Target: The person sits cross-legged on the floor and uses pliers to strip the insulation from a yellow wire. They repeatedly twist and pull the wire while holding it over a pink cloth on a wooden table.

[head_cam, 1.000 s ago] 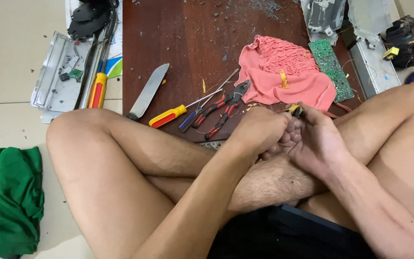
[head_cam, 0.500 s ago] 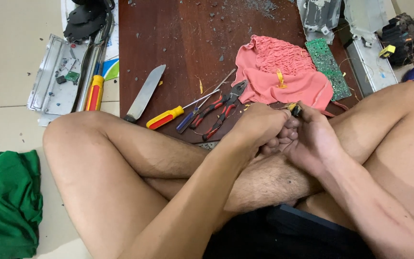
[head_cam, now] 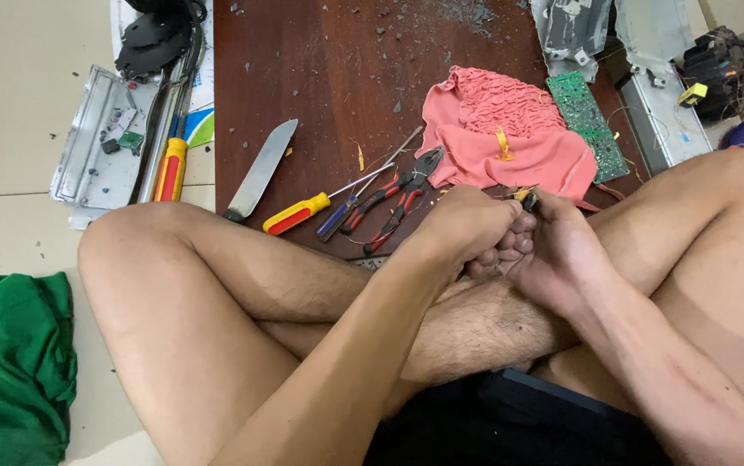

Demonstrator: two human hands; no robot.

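While both hands meet — left hand [head_cam: 467,226], right hand [head_cam: 561,250], fingers clamped on small yellow-black part [head_cam: 527,199].

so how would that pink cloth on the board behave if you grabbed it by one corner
The pink cloth would likely go floppy and drape, since it already lies rumpled in soft folds. It looks light for its size. Its edge appears to lie against the green circuit board and the pliers, so pulling it might nudge those.

The small yellow part [head_cam: 524,195] pinched between the left hand [head_cam: 467,226] and right hand [head_cam: 557,250] is mostly hidden by fingers; its kind is unclear.
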